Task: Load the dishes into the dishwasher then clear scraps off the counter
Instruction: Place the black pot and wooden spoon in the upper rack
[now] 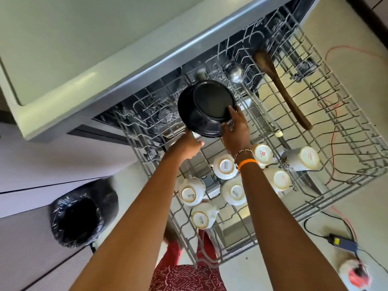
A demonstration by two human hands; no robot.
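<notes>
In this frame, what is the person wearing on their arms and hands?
Both forearms are bare, with no sleeves and no gloves in view. The right wrist carries an orange band and, just above it toward the right hand, a thin beaded bracelet. The left hand and its wrist show nothing worn. I see no rings, though fingers are partly hidden.
</notes>
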